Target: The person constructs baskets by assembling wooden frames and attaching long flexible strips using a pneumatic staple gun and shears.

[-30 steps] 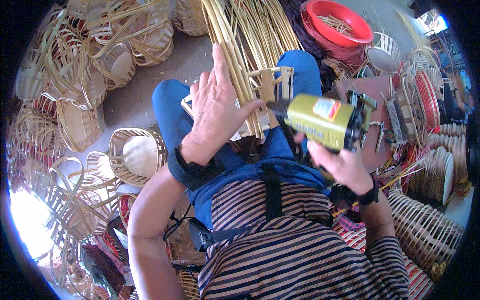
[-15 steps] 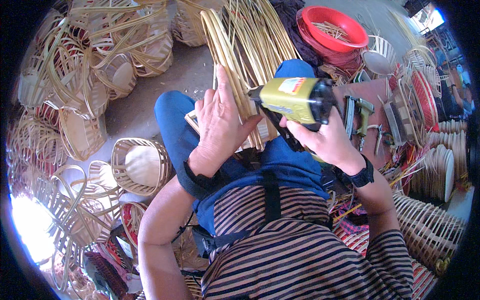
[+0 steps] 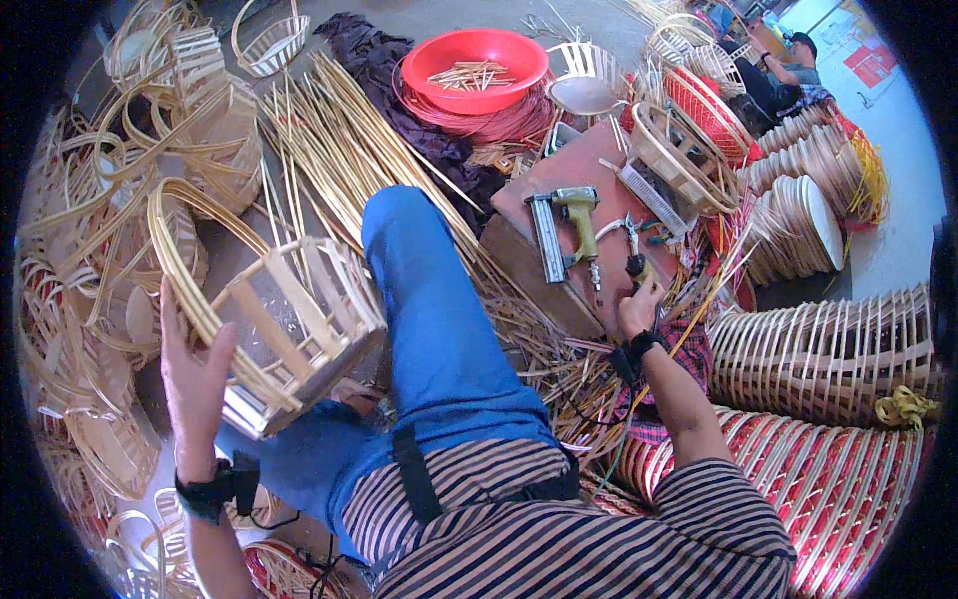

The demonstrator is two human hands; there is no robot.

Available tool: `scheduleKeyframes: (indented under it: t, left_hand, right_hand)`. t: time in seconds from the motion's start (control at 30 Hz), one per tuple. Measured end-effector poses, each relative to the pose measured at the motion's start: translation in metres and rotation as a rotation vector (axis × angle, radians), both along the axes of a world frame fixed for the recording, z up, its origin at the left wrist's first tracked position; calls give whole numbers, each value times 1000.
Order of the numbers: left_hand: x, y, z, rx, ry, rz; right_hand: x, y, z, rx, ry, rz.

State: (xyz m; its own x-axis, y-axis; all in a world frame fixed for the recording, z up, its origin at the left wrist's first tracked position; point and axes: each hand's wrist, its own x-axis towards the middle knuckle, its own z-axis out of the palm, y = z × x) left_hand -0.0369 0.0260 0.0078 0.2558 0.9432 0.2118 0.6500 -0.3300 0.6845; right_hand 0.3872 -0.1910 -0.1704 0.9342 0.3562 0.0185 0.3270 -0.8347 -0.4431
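Observation:
My left hand (image 3: 195,369) grips a wooden slat basket (image 3: 289,329) by its side, at the foot of its bent cane handle, with the thumb apart from the fingers. The basket tilts on its side above my left leg, and its slats face up. Far to the right, my right hand (image 3: 639,304) is closed round the dark and yellow handle end of a pair of pincers (image 3: 632,235). These pincers are at the edge of a reddish block (image 3: 524,195). Beside them on the block lies an olive-green staple gun (image 3: 574,225).
Long cane sticks (image 3: 339,150) lie ahead of my knee. Beyond are a red basin (image 3: 474,70) with short sticks and dark cloth (image 3: 364,55). Baskets crowd the left; stacked oval boards (image 3: 798,225) and a woven stack (image 3: 828,359) stand right. Another person (image 3: 788,75) sits far right.
The olive nail gun has left my right hand and is out of sight; that hand now holds the pincers. My left hand has carried the basket leftward and tilted it. The view has turned right.

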Motion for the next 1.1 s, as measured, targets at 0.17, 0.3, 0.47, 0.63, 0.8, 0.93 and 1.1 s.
scheduleKeyframes:
  t: [0.17, 0.3, 0.47, 0.63, 0.8, 0.93, 1.1]
  left_hand:
    - [-9, 8, 0, -66, -112, -67]
    - [2, 4, 8, -44, -13, -28]
    - [25, -1, 11, -35, 71, -29]
    - [21, -10, 16, -72, 184, 53]
    - [31, -7, 14, -139, 257, 85]
    - [37, 6, 2, 14, 340, 74]
    - [56, 30, -7, -67, 384, 104]
  right_hand:
    - [7, 10, -5, -230, -196, -74]
    - [45, 52, 12, -361, -158, -26]
    - [75, 91, 14, -703, 253, -56]
    - [68, 115, -3, -666, 166, -90]
    - [64, 104, 15, -342, -70, 39]
    - [25, 113, 54, 138, -85, 482]
    - [-65, 136, 132, 300, 87, 1119]
